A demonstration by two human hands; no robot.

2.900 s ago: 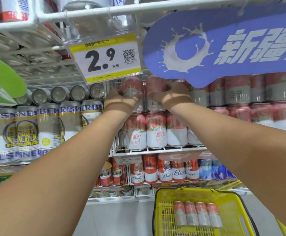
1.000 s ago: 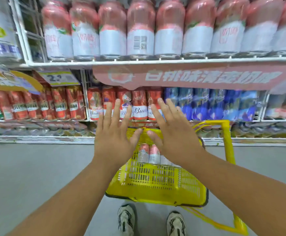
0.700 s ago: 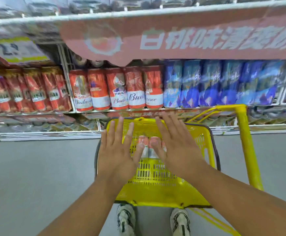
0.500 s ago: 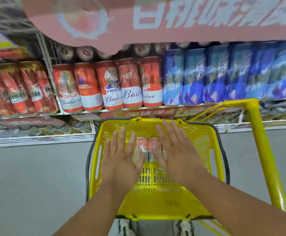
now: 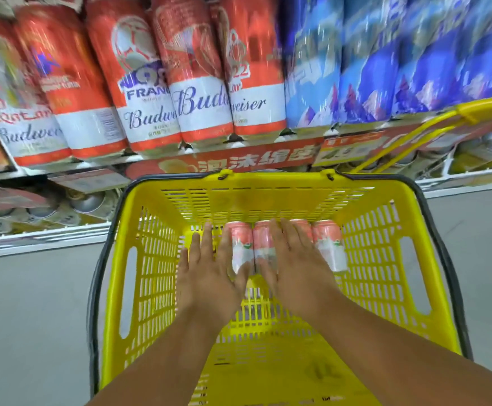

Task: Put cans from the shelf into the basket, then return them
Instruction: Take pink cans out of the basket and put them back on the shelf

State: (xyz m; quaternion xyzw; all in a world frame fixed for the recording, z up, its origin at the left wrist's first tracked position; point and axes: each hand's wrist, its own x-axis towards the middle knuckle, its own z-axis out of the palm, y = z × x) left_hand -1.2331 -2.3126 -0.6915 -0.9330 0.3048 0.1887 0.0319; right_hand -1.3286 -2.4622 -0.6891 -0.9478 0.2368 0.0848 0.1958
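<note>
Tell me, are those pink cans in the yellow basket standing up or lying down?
Lying down. The pink cans lie on their sides in a row on the floor of the yellow basket, their long labelled sides facing up.

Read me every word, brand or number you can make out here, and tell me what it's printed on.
"Budweiser", whole or cut off: red cans on the shelf.
"FRAN", cut off: one red can.
"22": another red can.
"泡沫绵密": red shelf strip.
Blue cans, yellow price tag, pink cans in the basket: too blurred.
</note>
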